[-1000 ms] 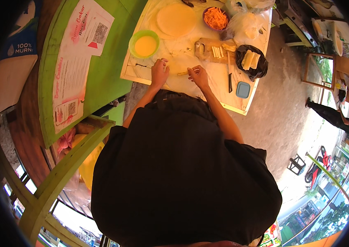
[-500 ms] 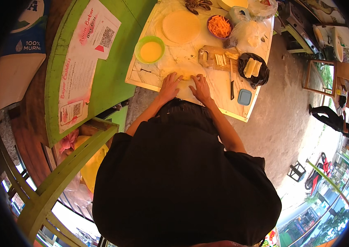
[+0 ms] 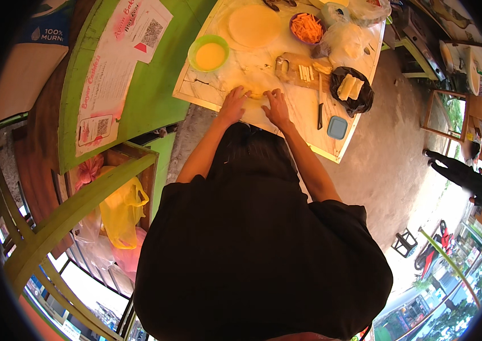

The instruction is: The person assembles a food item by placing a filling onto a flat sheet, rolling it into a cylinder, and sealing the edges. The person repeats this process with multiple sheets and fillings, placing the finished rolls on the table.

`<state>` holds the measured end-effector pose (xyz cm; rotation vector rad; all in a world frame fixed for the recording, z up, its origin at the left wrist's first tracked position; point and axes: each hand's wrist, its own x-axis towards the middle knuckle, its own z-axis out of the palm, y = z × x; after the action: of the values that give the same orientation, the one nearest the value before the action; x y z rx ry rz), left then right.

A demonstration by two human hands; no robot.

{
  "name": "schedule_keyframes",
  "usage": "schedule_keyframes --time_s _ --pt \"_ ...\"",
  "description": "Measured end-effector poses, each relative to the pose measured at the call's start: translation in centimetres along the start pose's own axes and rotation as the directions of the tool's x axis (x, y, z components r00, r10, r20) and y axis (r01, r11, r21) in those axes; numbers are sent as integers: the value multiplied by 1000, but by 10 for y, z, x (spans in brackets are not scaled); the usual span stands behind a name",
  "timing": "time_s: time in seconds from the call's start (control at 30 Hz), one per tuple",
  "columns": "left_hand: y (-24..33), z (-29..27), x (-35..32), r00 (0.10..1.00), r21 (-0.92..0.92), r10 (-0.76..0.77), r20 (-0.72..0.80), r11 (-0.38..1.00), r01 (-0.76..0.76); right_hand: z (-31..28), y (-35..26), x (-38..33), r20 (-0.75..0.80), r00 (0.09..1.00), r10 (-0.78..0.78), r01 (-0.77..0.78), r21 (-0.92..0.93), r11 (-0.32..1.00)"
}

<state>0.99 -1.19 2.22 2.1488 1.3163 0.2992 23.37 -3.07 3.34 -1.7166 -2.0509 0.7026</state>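
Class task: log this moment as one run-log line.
left hand: on pale wrapper | right hand: on wrapper | nearby: green bowl, knife

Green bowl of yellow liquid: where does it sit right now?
In the head view, the green bowl stands on the pale worktop, up-left of the left hand, beside the round flat wrapper.

Crowded far half of the pale marble-patterned worktop (image 3: 207,91), open near edge.

Bare surface left of the left hand (image 3: 233,105) up to the green bowl of yellow liquid (image 3: 209,53); beyond both hands, blocked by the round pale wrapper stack (image 3: 254,25), the wooden cutting board with cut sticks (image 3: 300,67) and the bowl of shredded carrot (image 3: 307,27). Right of the right hand (image 3: 277,108), narrow gap before the black-handled knife (image 3: 320,111), small blue square lid (image 3: 337,127) and black bag of pale sticks (image 3: 352,89).
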Motion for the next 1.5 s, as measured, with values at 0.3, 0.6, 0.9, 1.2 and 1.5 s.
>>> schedule_keyframes --time_s 0.3,0.6,0.9,1.2,1.5 --pt "-1 9 -3 998 -15 -28 -61 1000 27 0 3 -1 5 998 -55 55 16 998" --pt "0 1 0 1000 36 8 -17 999 -7 0 4 3 35 999 -15 14 28 1000" --pt "-4 -3 2 997 51 74 -25 996 -73 -2 4 0 -6 1000 -13 13 50 999" --pt "-13 -5 9 984 16 170 -50 985 -170 -12 -1 -3 76 995 -64 68 -51 996" --pt "-11 5 6 990 -1 140 14 990 -140 -28 22 -5 46 990 -135 132 77 988"
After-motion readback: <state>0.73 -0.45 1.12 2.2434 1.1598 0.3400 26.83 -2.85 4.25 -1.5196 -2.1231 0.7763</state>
